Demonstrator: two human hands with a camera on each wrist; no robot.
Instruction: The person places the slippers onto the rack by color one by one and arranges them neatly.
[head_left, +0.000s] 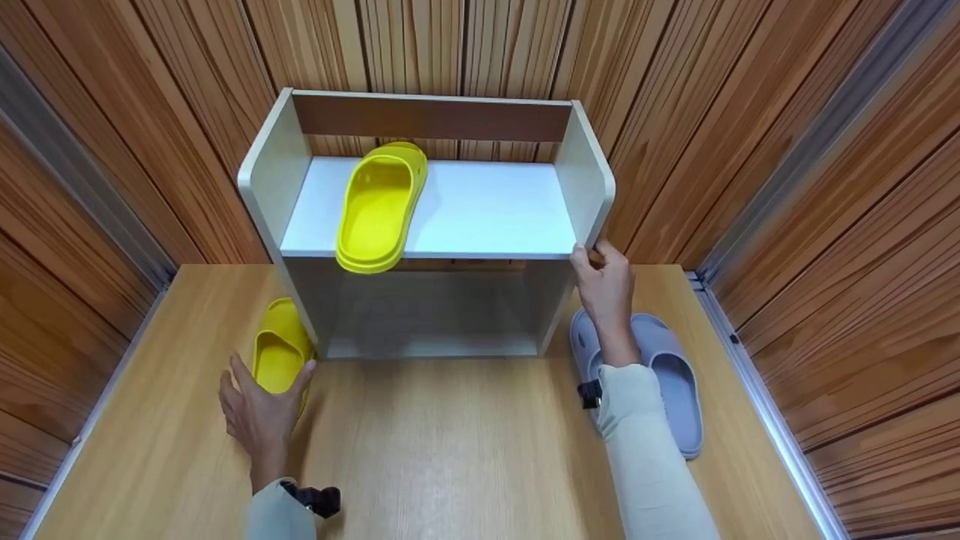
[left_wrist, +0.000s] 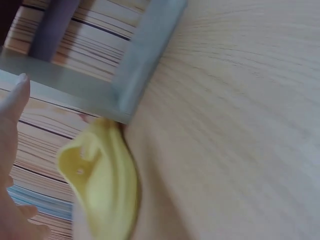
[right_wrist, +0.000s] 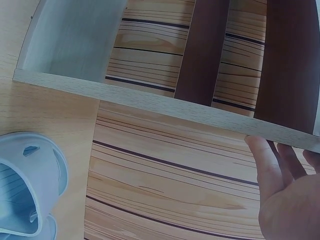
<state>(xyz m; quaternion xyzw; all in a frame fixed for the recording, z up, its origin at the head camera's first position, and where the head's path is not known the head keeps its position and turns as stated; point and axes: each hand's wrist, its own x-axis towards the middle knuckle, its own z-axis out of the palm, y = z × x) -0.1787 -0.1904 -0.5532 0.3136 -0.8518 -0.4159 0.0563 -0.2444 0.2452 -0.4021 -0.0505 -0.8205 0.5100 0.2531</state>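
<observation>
A small white two-tier shoe rack (head_left: 480, 206) stands on the wooden surface, one yellow clog (head_left: 375, 214) on its upper shelf, the heel jutting past the front edge. Another yellow clog (head_left: 279, 349) sits on the surface by the rack's left side; it shows blurred in the left wrist view. My left hand (head_left: 262, 409) is at this clog's heel end, thumb and fingers spread apart on either side. My right hand (head_left: 609, 289) holds the front edge of the rack's right side panel, at upper-shelf height. In the right wrist view its fingertips (right_wrist: 257, 145) meet the panel's edge.
A pair of grey-blue clogs (head_left: 675, 390) lies right of the rack, partly under my right forearm. Wood-patterned walls (head_left: 412, 45) rise behind and on both sides, with metal strips (head_left: 757, 405) along the surface's edges. The rack's lower tier (head_left: 435, 315) is in shadow.
</observation>
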